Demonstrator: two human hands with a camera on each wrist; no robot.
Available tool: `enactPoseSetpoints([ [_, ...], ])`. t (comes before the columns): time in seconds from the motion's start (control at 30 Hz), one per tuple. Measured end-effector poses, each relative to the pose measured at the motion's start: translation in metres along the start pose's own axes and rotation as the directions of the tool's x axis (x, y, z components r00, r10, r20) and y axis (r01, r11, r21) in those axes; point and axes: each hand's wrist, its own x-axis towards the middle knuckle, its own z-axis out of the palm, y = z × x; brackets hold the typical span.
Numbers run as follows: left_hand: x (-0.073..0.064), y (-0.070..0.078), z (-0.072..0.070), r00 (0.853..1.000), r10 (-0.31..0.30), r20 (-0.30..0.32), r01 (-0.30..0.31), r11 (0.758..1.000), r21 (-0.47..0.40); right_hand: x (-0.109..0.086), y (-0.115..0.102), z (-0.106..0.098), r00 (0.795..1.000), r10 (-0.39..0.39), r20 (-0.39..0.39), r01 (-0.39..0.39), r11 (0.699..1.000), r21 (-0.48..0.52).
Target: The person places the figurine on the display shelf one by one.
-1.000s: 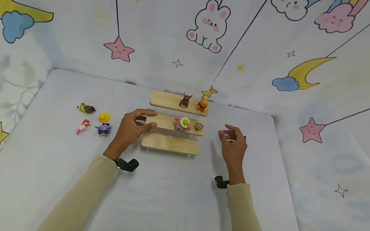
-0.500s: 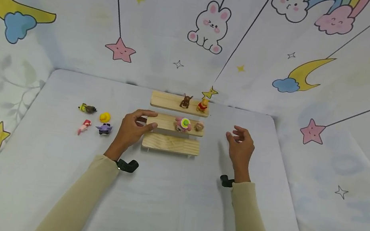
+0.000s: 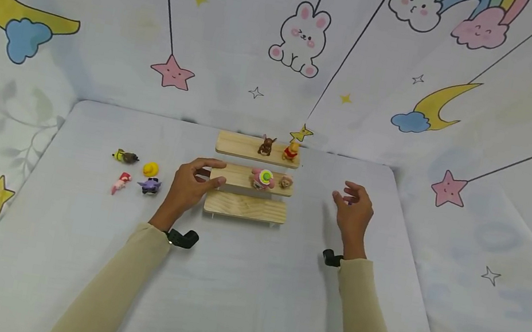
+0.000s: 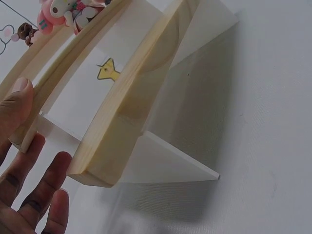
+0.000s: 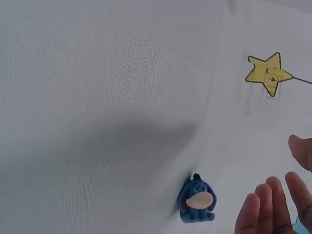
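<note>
A three-tier display stand with wooden shelves [image 3: 245, 207] and white supports stands mid-table. My left hand [image 3: 191, 184] grips the left end of its middle shelf, thumb on top and fingers beneath in the left wrist view. On that shelf sit a pink figurine with a green and yellow top [image 3: 263, 178] and a small brown-haired one [image 3: 286, 181]. My right hand [image 3: 356, 210] hovers right of the stand, fingers loosely bent around nothing. Near it, in the right wrist view, a blue donkey figurine [image 5: 197, 201] sits upright on the white surface, mostly hidden in the head view.
The top shelf bears a brown figurine [image 3: 266, 146] and a yellow bear in red [image 3: 291, 151]. Left of the stand lie a purple figurine [image 3: 149, 185], a yellow hat-like piece [image 3: 150, 169], a pink figure with red top [image 3: 121, 183] and a brown-and-yellow one [image 3: 125, 156].
My right hand has shifted to the right, away from the stand. The left hand keeps its grip on the middle shelf, and the figurines stay where they were.
</note>
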Motion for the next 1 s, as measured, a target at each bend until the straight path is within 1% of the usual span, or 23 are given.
enactPoseSetpoints([
  [0.17, 0.0, 0.0, 0.0, 1.0, -0.002, 0.001, 0.001, 1.0, 0.008, 0.004, 0.007, -0.002, 1.0, 0.03, 0.006, -0.03, 1.0, -0.005],
  [0.3, -0.001, 0.002, 0.0, 1.0, 0.004, 0.003, -0.004, 1.0, 0.01, 0.007, 0.014, -0.005, 0.999, 0.035, -0.005, -0.035, 0.999, -0.011],
  [0.43, -0.001, 0.003, -0.001, 1.0, 0.011, 0.0, -0.011, 1.0, 0.011, 0.011, 0.019, -0.01, 0.998, 0.059, -0.017, -0.06, 0.998, -0.03],
  [0.6, -0.001, 0.003, -0.001, 1.0, 0.0, 0.001, 0.0, 1.0, 0.009, 0.015, 0.026, -0.015, 0.996, 0.076, -0.036, -0.078, 0.996, -0.035],
  [0.83, 0.0, 0.003, -0.002, 1.0, -0.008, 0.011, 0.008, 1.0, -0.019, 0.022, 0.038, -0.021, 0.99, 0.139, -0.03, -0.14, 0.988, -0.063],
  [1.0, 0.0, 0.003, -0.001, 1.0, -0.018, 0.011, 0.018, 1.0, -0.019, 0.027, 0.046, -0.023, 0.992, 0.129, -0.01, -0.129, 0.989, -0.066],
])
